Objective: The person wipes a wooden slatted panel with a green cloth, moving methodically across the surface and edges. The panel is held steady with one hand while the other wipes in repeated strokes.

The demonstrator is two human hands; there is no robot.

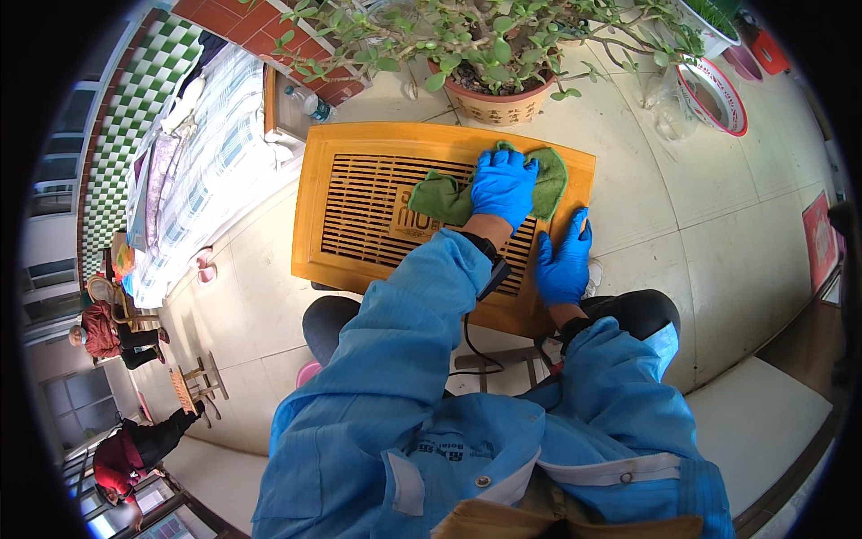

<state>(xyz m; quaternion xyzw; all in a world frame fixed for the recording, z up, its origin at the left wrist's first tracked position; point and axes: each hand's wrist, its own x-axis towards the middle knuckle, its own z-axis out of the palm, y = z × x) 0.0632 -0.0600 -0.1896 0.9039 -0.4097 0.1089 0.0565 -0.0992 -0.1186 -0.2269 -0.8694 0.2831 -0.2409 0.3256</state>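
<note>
A bamboo tea tray [367,139] with a slatted middle and a carved centre plate lies flat before me, above my knees. My left hand [504,188], in a blue rubber glove, presses a bunched green cloth [551,182] onto the tray's slats near the far right. Folds of the cloth stick out on both sides of the glove. At the tray's right edge is my right hand [564,266], gloved in blue as well. Its thumb lies towards the top, with the other fingers along the side, holding the edge.
Just beyond the tray stands a potted jade plant [498,101], its branches hanging low. Plastic bottles [316,106] are at the far left. An enamel basin [724,101] sits at the far right. A small stool [195,387] and two people are off to the left.
</note>
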